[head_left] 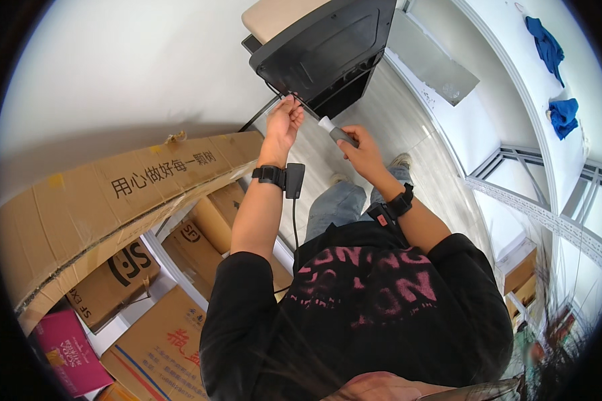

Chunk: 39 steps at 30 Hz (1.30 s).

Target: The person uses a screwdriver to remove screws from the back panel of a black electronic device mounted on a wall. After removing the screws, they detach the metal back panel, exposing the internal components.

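My right hand (360,148) is closed round the grey handle of a screwdriver (340,136) with a pale collar. Its thin shaft runs up and left toward the lower edge of a black plastic shell (324,50), which carries a beige cushion (277,19) and looks like part of a chair. At that edge my left hand (285,120) is pinched, close to the shaft's tip. Whatever lies between those fingertips is too small to make out. Both wrists wear black straps with small devices.
On the left, a long cardboard box (124,174) lies along the wall above shelves of brown cartons (150,334) and a pink box (70,351). White shelving (542,190) stands at the right, with blue cloths (547,50) on it. Pale floor (398,120) shows between.
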Available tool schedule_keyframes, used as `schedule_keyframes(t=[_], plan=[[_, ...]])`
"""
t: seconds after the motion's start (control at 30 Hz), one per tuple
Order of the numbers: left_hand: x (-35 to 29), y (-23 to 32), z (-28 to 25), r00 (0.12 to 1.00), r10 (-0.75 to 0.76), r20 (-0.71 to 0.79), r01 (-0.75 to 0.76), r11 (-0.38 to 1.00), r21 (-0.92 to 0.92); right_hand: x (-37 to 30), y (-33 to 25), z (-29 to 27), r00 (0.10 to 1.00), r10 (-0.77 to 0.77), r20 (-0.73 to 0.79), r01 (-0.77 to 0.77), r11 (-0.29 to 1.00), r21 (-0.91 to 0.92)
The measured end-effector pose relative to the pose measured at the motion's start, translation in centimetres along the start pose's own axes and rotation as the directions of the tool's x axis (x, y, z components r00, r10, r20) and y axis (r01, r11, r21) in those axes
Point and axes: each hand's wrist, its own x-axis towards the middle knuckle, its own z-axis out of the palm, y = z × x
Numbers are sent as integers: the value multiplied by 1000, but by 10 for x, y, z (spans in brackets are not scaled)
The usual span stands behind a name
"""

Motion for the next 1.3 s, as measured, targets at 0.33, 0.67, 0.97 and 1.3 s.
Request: schedule_keyframes(t=[0.33, 0.67, 0.97, 1.3], plan=[[2, 10, -5, 876, 481, -43, -317, 640, 700, 4, 3, 13, 999, -33, -25, 33, 999, 12], [4, 31, 18, 708, 641, 296, -472, 119, 873, -4, -7, 17, 970, -139, -199, 85, 963, -257], [9, 33, 21, 712, 639, 291, -417, 51, 908, -2, -6, 22, 965, 237, -113, -197, 938, 284], [13, 35, 16, 705, 622, 340, -476, 59, 878, -8, -10, 30, 960, 188, -207, -128, 954, 272]])
